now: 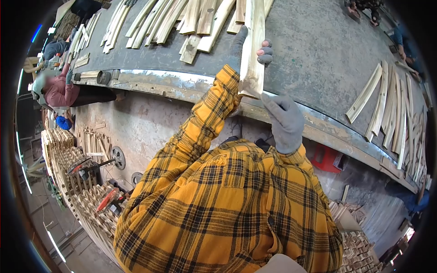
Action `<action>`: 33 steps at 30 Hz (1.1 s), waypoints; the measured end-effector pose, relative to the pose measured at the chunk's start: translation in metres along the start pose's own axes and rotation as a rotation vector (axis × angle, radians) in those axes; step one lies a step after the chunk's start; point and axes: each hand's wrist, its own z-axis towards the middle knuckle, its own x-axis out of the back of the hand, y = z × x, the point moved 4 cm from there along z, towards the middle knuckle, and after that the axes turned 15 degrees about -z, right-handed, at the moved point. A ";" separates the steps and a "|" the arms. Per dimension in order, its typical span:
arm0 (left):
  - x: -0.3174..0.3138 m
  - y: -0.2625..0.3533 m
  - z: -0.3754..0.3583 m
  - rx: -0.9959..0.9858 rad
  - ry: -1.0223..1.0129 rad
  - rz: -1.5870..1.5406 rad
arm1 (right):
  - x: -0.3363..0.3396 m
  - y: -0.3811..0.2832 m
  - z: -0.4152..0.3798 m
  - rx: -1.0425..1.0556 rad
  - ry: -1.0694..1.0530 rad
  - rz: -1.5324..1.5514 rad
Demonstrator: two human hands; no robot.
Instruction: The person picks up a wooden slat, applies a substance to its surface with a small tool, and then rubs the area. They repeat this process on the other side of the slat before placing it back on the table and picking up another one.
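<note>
My left hand (236,51), in a grey glove with bare fingertips, is wrapped around a pale wooden board (253,50). Its thumb lies along one side and its fingertips curl over the other. The board points away from me above the table's near edge, with a darker brownish patch at its near end. At that end's right corner is my right hand (287,120), also grey-gloved, with its fingers bent and pinched together. Whether they grip the corner or some small thing cannot be made out.
Several wooden slats (200,20) lie across the grey table (309,59), with another group (393,104) at right. A person in pink (61,91) stands at left. Stacked wood (68,159) and power tools (109,199) are behind; a red container (324,158) sits below the table.
</note>
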 end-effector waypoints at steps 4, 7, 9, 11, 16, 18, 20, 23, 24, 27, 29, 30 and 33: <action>0.001 0.000 0.000 -0.004 0.004 0.066 | 0.011 0.002 0.000 -0.065 -0.027 0.100; -0.001 -0.005 0.001 0.001 0.038 0.114 | 0.009 0.005 0.007 -0.051 -0.005 0.011; 0.001 -0.003 0.002 -0.077 0.120 0.167 | 0.008 0.002 0.000 -0.003 -0.025 0.041; 0.003 0.001 -0.002 -0.188 0.234 0.324 | 0.016 0.000 -0.001 0.043 -0.044 0.069; 0.010 -0.001 -0.002 -0.272 0.385 0.492 | 0.025 -0.003 0.014 0.107 0.013 -0.302; 0.013 -0.003 -0.001 -0.297 0.440 0.529 | 0.029 -0.009 0.019 0.181 -0.004 -0.491; 0.014 -0.003 -0.002 -0.316 0.475 0.555 | 0.031 -0.011 0.013 0.274 0.010 -0.601; 0.014 -0.001 -0.003 -0.329 0.479 0.572 | 0.036 -0.014 0.004 0.325 -0.045 -0.556; 0.014 -0.001 -0.003 -0.327 0.471 0.572 | 0.036 -0.014 0.002 0.324 -0.076 -0.506; 0.016 -0.007 -0.002 -0.298 0.465 0.543 | 0.031 -0.001 0.008 0.181 0.056 -0.391; 0.016 -0.009 0.001 -0.288 0.479 0.547 | 0.030 0.001 0.012 0.169 0.017 -0.445; 0.016 -0.010 0.003 -0.291 0.494 0.565 | 0.030 0.001 0.014 0.164 -0.002 -0.470; 0.015 -0.010 0.004 -0.331 0.555 0.645 | 0.038 -0.006 0.002 0.319 -0.049 -0.520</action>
